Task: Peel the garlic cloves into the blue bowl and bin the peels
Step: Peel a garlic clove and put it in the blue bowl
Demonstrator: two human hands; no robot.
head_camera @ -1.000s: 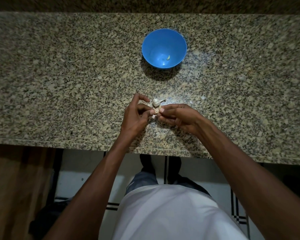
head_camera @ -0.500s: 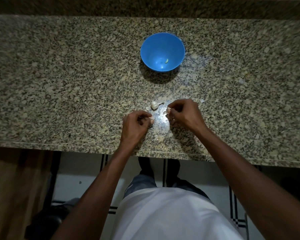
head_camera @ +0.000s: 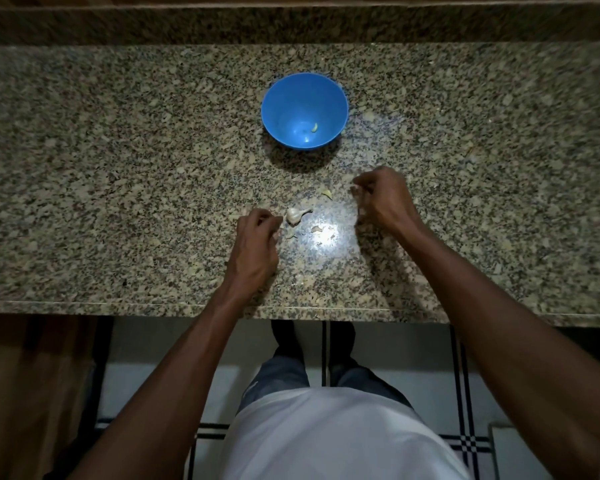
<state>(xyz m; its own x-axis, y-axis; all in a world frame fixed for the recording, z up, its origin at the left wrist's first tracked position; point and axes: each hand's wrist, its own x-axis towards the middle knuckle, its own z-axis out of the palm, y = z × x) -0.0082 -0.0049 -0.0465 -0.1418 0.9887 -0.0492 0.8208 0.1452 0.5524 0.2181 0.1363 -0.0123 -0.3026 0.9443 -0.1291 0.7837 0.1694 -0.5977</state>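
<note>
A home kitchen: speckled granite countertop (head_camera: 118, 168), tiled floor (head_camera: 174, 386) below, garlic (head_camera: 294, 215) beside a blue bowl (head_camera: 291, 98).

Bowl (head_camera: 303, 110): solid bright blue inside and out. Clove (head_camera: 314, 127) in the bowl: pale yellow. Garlic (head_camera: 294, 215) on the counter: off-white. Peels (head_camera: 326, 194): pale tan. Counter (head_camera: 118, 168): granite, speckled beige, grey and black, with one white glare spot. Floor (head_camera: 388, 344): white tiles crossed by dark lines. Shirt (head_camera: 340, 441): plain white. Trousers (head_camera: 284, 375): grey-blue.
</note>
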